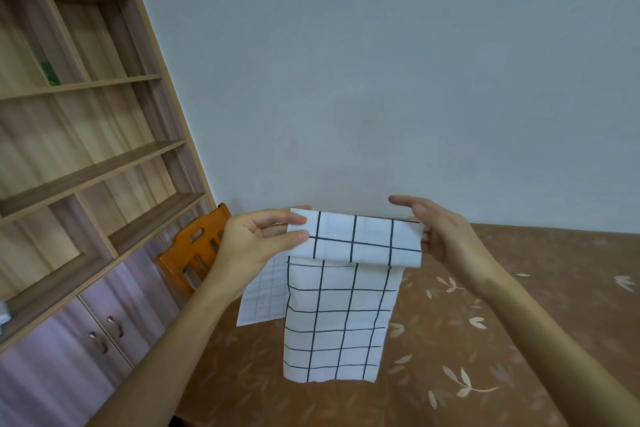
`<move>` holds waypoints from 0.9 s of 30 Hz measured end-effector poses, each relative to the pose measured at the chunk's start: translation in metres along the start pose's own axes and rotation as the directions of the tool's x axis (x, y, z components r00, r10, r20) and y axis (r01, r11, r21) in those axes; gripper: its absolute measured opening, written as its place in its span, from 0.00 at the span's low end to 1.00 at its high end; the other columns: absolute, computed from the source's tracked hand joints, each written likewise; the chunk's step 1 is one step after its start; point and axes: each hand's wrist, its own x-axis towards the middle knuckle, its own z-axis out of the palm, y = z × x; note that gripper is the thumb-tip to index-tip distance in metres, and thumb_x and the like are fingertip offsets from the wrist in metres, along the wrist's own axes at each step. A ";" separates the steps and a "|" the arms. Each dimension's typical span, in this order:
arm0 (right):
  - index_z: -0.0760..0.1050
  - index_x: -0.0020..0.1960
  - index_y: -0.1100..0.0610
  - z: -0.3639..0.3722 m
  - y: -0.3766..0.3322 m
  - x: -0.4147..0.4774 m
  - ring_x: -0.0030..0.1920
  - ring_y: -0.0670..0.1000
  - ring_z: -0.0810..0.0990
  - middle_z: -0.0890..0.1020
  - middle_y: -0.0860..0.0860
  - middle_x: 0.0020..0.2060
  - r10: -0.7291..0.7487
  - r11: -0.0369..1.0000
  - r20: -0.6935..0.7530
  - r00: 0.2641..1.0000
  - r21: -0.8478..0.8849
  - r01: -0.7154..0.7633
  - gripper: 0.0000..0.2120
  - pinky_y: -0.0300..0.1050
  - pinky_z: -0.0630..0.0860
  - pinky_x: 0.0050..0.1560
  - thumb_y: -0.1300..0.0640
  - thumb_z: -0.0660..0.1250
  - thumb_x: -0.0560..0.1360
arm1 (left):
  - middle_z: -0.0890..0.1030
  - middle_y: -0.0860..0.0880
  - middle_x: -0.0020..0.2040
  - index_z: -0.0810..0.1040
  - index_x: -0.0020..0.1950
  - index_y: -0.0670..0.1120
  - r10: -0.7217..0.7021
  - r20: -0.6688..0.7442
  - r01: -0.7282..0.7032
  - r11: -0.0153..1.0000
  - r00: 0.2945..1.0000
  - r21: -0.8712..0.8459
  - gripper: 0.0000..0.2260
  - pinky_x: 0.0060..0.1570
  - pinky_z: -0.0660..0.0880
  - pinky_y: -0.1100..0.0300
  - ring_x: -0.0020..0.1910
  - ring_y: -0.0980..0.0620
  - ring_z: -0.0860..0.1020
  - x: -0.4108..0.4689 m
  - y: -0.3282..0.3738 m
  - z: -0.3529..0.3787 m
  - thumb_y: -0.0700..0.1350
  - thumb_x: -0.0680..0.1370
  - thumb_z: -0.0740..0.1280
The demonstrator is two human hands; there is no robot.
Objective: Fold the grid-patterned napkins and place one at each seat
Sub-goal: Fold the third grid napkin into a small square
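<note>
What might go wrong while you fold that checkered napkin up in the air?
The napkin hangs in the air, pinched only at its top edge by the left hand and right hand. The folded-over flap could slip open, or the fold could come out crooked. If one hand lets go, it may drop onto the table.

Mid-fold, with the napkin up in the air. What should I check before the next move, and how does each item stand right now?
1. Left hand grips the napkin at its top left corner: ok.
2. Right hand pinches the top right corner: ok.
3. Top flap folded forward, its edge roughly level: ok.
4. Lower edge hanging free of the tablecloth: cannot tell.
5. Paler grid panel behind at left, same napkin or another: cannot tell.
6. Chair at the table's left side marks a seat: ok.
</note>
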 end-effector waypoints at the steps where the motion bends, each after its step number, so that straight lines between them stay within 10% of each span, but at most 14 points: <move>1: 0.79 0.63 0.42 0.000 0.001 -0.002 0.44 0.42 0.83 0.84 0.42 0.43 -0.008 0.997 -0.010 1.000 -0.083 0.007 0.12 0.45 0.76 0.51 0.47 0.63 0.81 | 0.87 0.50 0.51 0.86 0.48 0.42 0.005 -0.011 -0.005 1.000 1.000 -0.022 0.09 0.49 0.80 0.66 0.54 0.53 0.85 0.000 0.000 0.001 0.32 0.70 0.76; 10: 0.84 0.53 0.58 0.018 0.002 -0.007 0.49 0.49 0.87 0.88 0.51 0.47 -0.002 0.997 0.002 1.000 -0.079 0.002 0.07 0.38 0.81 0.47 0.61 0.73 0.75 | 0.85 0.46 0.58 0.74 0.69 0.49 -0.029 0.004 0.029 0.988 1.000 -0.150 0.27 0.54 0.81 0.55 0.56 0.48 0.84 -0.004 0.005 0.007 0.37 0.72 0.74; 16: 0.83 0.52 0.59 0.018 -0.007 -0.009 0.46 0.47 0.87 0.88 0.49 0.44 -0.038 0.998 0.000 0.999 -0.058 0.038 0.05 0.35 0.81 0.45 0.61 0.72 0.76 | 0.86 0.51 0.56 0.81 0.61 0.45 -0.230 0.222 0.216 0.972 0.948 0.088 0.11 0.54 0.81 0.57 0.57 0.50 0.84 -0.012 -0.005 0.010 0.44 0.81 0.65; 19: 0.84 0.48 0.50 0.015 -0.006 -0.011 0.23 0.44 0.70 0.72 0.43 0.23 -0.082 0.981 0.024 0.996 -0.174 0.085 0.06 0.31 0.67 0.28 0.60 0.71 0.77 | 0.87 0.50 0.54 0.81 0.61 0.42 -0.154 0.207 0.134 0.985 0.966 0.110 0.10 0.47 0.81 0.63 0.53 0.50 0.85 -0.012 -0.001 0.009 0.40 0.81 0.65; 22: 0.85 0.47 0.45 0.010 -0.003 -0.010 0.27 0.48 0.58 0.60 0.48 0.25 -0.112 0.968 0.026 0.993 -0.222 0.115 0.08 0.37 0.58 0.28 0.57 0.71 0.77 | 0.88 0.51 0.46 0.80 0.61 0.39 -0.125 0.205 0.107 0.989 0.971 0.099 0.11 0.38 0.79 0.68 0.43 0.56 0.86 -0.011 0.003 0.009 0.35 0.81 0.65; 27: 0.86 0.50 0.54 0.002 -0.007 -0.012 0.44 0.46 0.85 0.87 0.47 0.43 -0.148 0.983 -0.001 0.989 -0.111 0.147 0.14 0.32 0.77 0.44 0.71 0.67 0.76 | 0.87 0.48 0.49 0.82 0.60 0.40 -0.133 0.194 0.132 0.991 0.972 0.021 0.11 0.36 0.78 0.68 0.41 0.56 0.85 -0.009 0.000 0.008 0.33 0.80 0.65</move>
